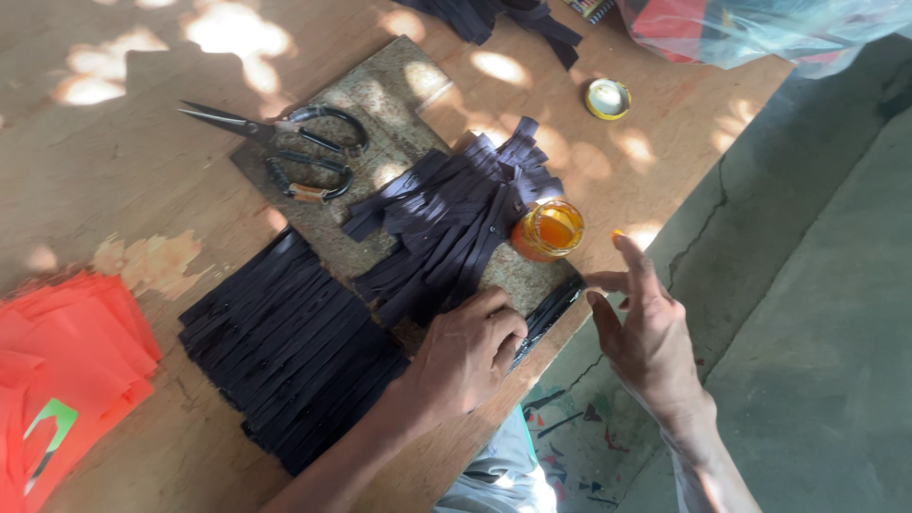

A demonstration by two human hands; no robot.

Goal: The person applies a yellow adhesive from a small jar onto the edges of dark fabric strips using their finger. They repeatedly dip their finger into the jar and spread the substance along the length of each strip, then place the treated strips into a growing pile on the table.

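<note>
A single dark strip (549,315) lies at the board's (380,95) near edge, pinned under the curled left hand (467,353). The right hand (644,328) hovers open, empty, beside one orange glue jar (548,230). One yellow lid (608,99) lies beyond; one pair of scissors (285,147) rests on the board.

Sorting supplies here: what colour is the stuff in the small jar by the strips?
Orange, in the open glass jar; the head view shows it.

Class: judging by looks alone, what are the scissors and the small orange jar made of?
Scissors: dark metal blades, dull with a faint glint; the looped handles seem wrapped. Orange jar: probably glass, since it is translucent and glows in sunlight, though clear plastic is possible.
</note>
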